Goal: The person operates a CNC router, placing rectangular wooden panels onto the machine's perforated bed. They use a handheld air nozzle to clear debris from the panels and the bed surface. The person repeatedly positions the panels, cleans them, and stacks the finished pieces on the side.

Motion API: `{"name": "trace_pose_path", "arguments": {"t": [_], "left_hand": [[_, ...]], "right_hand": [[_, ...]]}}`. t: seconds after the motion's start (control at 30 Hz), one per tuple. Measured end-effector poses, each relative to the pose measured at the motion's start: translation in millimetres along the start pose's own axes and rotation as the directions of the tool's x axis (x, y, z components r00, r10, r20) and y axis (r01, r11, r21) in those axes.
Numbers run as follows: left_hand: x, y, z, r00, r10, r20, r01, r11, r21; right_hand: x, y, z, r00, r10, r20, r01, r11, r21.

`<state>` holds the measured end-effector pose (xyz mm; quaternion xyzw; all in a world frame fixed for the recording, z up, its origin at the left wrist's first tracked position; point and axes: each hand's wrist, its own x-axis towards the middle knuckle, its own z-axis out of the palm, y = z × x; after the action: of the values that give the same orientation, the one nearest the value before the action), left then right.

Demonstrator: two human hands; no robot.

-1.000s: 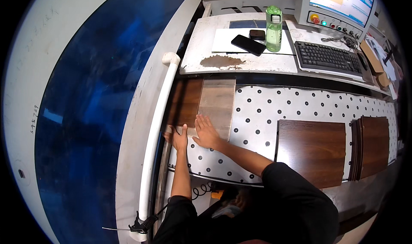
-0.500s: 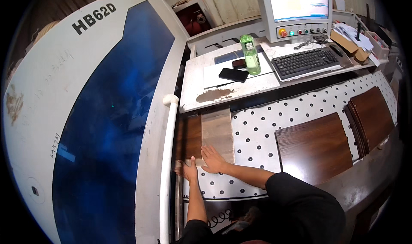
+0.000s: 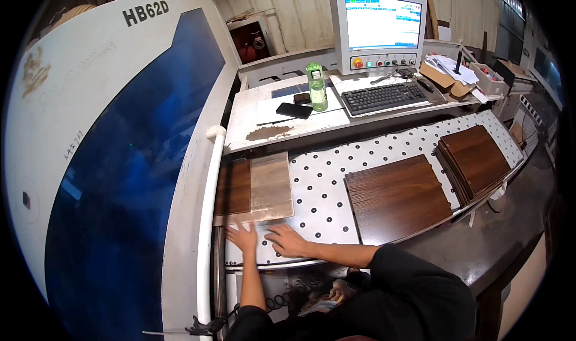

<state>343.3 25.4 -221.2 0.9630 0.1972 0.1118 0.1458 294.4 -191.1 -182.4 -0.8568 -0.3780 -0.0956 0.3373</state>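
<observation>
My left hand [image 3: 242,239] has its fingers spread, with the tips at the near edge of a light wood-grain board [image 3: 271,188]. Beside that board, against the machine, lies a dark brown board [image 3: 233,188]. My right hand [image 3: 287,241] is just to the right, fingers apart and a little bent. It is over the white work table with black dots [image 3: 324,211], below the light board's near edge, and holds nothing. Whether its fingertips press on the table I cannot tell.
A large dark wood panel [image 3: 397,198] lies to the right, with a stack of dark panels [image 3: 474,161] beyond it. A white rail [image 3: 210,221] runs along the blue-windowed machine [image 3: 138,179]. The shelf behind holds a phone [image 3: 294,110], green bottle [image 3: 317,89], keyboard [image 3: 384,98] and monitor [image 3: 383,26].
My right hand has come off the light board and drawn back toward me onto the dotted table. My left hand stays by the boards' near edge. The whole view has shifted.
</observation>
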Motion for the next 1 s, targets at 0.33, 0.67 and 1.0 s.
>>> {"name": "trace_pose_path", "arguments": {"t": [0.33,0.67,1.0], "left_hand": [[-214,18,-63,0.890,0.411,-0.200,-0.440,0.888,-0.133],[-259,-42,-111,0.945,0.322,0.062,-0.271,0.873,-0.407],[-262,-11,-84,0.832,0.472,0.291,-0.222,0.764,-0.606]], "right_hand": [[83,-227,-55,0.683,-0.721,-0.115,0.692,0.589,0.417],[64,-272,-44,0.659,-0.746,-0.091,0.401,0.246,0.883],[-29,-171,-58,0.316,-0.802,0.507,-0.379,0.383,0.842]]}}
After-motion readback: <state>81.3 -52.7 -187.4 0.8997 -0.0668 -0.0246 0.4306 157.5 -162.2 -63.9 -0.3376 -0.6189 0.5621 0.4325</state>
